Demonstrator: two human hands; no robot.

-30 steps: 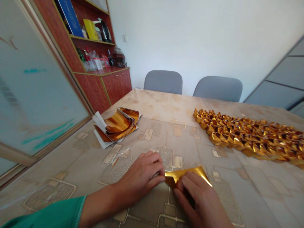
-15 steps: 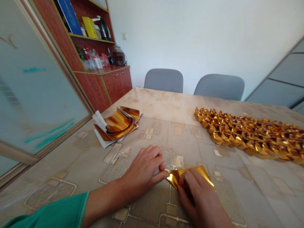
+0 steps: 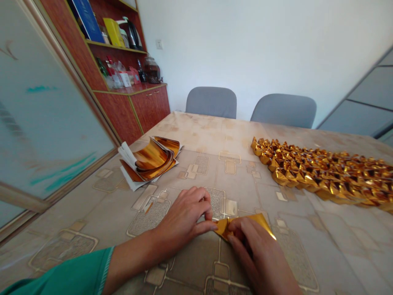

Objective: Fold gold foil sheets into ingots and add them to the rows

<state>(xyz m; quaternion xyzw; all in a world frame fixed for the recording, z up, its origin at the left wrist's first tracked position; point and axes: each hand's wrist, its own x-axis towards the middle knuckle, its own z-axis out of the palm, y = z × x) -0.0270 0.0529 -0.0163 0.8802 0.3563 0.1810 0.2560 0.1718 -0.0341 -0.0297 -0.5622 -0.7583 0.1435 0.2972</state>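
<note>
A shiny gold foil paper (image 3: 260,223), partly folded, lies on the patterned tablecloth between my hands. My left hand (image 3: 190,211) pinches its narrow left tip between thumb and fingers. Over the middle of the sheet, my right hand (image 3: 258,250) has thumb and index finger pressed together on a fold. The paper's right corner sticks out flat beyond my right knuckles, and part of the sheet is hidden under that hand.
A curled stack of gold foil sheets (image 3: 153,159) lies at the left of the table (image 3: 196,131). Rows of folded gold paper pieces (image 3: 319,176) stand at the right. Two grey chairs (image 3: 211,102) are behind the table. A red-brown cabinet (image 3: 150,106) stands back left.
My right fingers have moved slightly left along the paper, toward its pinched tip. My left hand keeps its pinch. The whole view has shifted very slightly.
</note>
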